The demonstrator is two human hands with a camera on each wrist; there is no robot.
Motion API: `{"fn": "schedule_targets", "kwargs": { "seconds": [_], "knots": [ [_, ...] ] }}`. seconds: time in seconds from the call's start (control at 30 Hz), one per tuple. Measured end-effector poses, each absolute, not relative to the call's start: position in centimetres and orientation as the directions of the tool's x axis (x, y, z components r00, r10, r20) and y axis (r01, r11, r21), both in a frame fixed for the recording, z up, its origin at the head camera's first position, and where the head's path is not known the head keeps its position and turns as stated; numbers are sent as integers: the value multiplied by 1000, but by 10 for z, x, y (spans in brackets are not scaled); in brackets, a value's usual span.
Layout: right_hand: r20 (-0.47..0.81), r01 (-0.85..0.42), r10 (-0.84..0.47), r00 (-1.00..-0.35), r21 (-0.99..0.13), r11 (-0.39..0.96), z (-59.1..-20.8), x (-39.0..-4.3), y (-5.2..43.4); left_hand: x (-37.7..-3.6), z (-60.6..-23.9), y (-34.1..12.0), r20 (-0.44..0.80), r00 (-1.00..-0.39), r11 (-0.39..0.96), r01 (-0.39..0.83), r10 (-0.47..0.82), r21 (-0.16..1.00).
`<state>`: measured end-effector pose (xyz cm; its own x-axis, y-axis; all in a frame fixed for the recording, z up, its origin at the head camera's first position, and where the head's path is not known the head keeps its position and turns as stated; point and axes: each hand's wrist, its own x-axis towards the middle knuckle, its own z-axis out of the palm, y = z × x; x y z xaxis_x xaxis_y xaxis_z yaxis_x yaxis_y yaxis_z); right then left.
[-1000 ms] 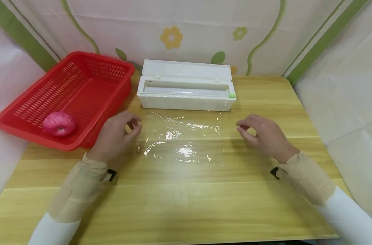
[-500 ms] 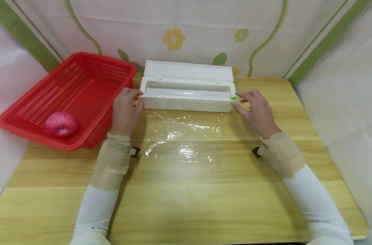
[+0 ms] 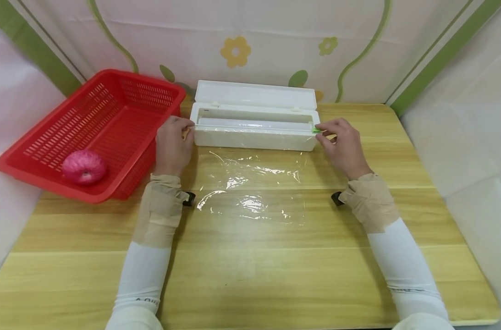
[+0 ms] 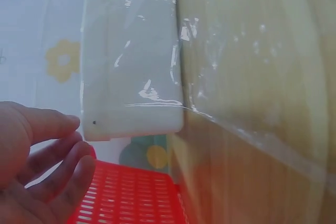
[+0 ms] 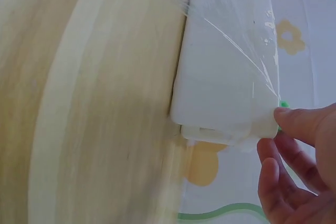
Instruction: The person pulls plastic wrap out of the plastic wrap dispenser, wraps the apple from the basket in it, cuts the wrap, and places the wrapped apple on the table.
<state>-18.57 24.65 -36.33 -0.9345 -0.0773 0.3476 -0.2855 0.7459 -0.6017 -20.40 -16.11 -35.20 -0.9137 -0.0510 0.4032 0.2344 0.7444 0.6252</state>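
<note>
Left hand [image 4: 37,166] beside white dispenser box [image 4: 131,72] end — cling film [image 4: 236,77] draped over box, table [image 4: 252,182]; red basket [image 4: 131,198] below.

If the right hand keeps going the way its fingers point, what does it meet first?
Probably the green slider at the right end of the white dispenser. The right hand's fingertips already sit at it; whether they touch it is unclear.
</note>
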Motion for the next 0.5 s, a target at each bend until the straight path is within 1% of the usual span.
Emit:
{"fn": "schedule_targets", "kwargs": {
  "seconds": [0.2,0.5],
  "knots": [
    [314,-249,-48,-948,-642,725,-360,-189,244,-204,-354,-162,369,-928,752,205,-54,627],
    [249,-174,-1,-969,-672,720,-359,-199,243,-204,-358,-164,406,-913,742,246,-38,624]
  ]
}}
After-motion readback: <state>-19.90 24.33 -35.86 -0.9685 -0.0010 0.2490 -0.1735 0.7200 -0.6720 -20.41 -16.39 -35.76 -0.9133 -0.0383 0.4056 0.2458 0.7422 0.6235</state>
